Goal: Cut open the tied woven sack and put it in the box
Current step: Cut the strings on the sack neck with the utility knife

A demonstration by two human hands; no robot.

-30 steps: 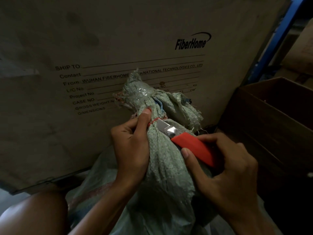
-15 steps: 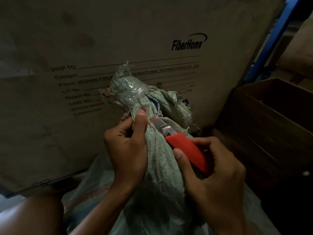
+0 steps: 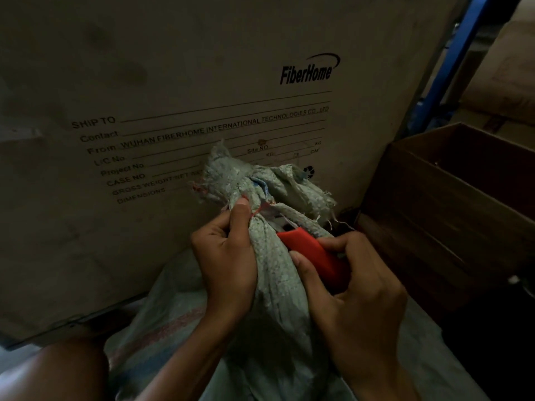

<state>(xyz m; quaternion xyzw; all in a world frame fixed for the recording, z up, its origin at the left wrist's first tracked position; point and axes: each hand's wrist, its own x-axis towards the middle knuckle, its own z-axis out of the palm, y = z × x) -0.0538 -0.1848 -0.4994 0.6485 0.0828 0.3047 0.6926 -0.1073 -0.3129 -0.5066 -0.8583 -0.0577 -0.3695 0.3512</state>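
Firmly gripped sack (image 3: 272,273) (knife (image 3: 312,256) touching).

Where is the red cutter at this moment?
In the head view, right of centre, the red cutter is held in the right hand, its front end against the sack's tied neck, beside the left hand.

Bare hands and forearms, nothing worn
The left hand (image 3: 228,256) and right hand (image 3: 356,287) carry no gloves, rings or watch; both forearms are uncovered, with no sleeve in view, and short fingernails show
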